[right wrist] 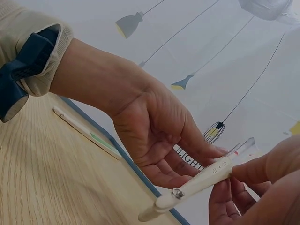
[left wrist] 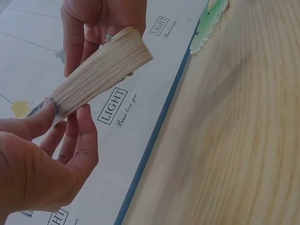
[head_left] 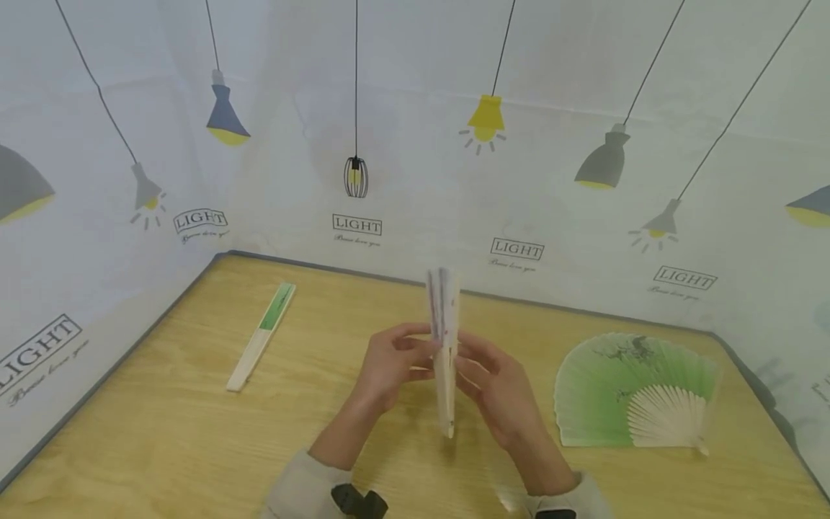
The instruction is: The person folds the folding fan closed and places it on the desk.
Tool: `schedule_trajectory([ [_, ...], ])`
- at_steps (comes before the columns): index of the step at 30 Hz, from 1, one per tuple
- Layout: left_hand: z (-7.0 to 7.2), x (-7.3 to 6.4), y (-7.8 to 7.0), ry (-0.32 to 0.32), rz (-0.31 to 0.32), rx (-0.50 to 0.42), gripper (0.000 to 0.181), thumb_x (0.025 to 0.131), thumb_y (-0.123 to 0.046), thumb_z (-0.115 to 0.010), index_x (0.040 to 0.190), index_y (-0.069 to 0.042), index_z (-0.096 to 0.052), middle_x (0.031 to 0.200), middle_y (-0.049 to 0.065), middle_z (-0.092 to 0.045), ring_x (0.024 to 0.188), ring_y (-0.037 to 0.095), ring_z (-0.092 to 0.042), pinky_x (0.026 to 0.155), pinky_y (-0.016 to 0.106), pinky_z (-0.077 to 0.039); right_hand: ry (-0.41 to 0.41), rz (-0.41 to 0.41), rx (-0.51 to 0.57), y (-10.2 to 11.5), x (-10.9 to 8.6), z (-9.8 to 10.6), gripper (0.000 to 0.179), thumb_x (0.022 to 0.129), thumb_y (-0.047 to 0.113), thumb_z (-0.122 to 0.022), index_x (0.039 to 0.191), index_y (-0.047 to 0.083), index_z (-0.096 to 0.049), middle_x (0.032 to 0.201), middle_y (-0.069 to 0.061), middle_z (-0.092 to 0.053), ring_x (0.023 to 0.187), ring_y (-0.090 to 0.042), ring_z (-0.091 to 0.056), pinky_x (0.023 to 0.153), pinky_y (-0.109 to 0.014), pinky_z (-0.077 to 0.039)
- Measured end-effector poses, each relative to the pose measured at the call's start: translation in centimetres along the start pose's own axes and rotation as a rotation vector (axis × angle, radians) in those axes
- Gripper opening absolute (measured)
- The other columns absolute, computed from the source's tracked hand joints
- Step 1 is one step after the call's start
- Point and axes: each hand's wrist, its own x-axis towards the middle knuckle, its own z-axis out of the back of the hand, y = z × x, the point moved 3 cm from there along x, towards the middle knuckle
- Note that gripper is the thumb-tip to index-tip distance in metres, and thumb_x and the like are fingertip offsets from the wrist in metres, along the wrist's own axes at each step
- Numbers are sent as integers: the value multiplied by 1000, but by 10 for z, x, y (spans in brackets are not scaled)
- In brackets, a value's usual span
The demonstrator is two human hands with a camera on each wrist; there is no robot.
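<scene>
Both hands hold a folding fan (head_left: 445, 375) upright over the table, its pale wooden ribs low and its whitish, red-flecked leaf on top. The fan is mostly folded, with a small spread at the top. My left hand (head_left: 389, 364) pinches it from the left; in the left wrist view the thumb lies on the stacked ribs (left wrist: 105, 70). On the other side, my right hand (head_left: 506, 389) pinches the fan with thumb and fingers. A metal pivot (right wrist: 178, 192) shows at the narrow end in the right wrist view.
A folded fan with a green section (head_left: 262, 335) lies on the left of the wooden table (head_left: 162, 432). An opened green fan (head_left: 593, 396) lies on the right, pivot toward the near right. White sheeting (head_left: 415, 94) printed with lamps stands around the table's far and side edges.
</scene>
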Motion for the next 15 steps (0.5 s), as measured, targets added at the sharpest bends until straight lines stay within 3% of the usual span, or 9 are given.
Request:
schedule_trajectory([
  [8,0,0,-2,16,-15,17,33,87,-10,-71,115,4,-64,93,18,-67,77,28,-68,70,44,-59,-8,13,5,2,-1,-3,39,92,-6,-55,130,-8,-50,110,-12,-58,101,-22,-58,93,-38,-51],
  [15,0,1,-1,0,-18,20,31,85,-7,-72,114,4,-65,89,17,-67,72,25,-67,68,42,-60,-7,10,-7,3,-2,-3,37,92,-6,-56,129,-8,-52,111,-13,-58,101,-22,-59,95,-37,-50],
])
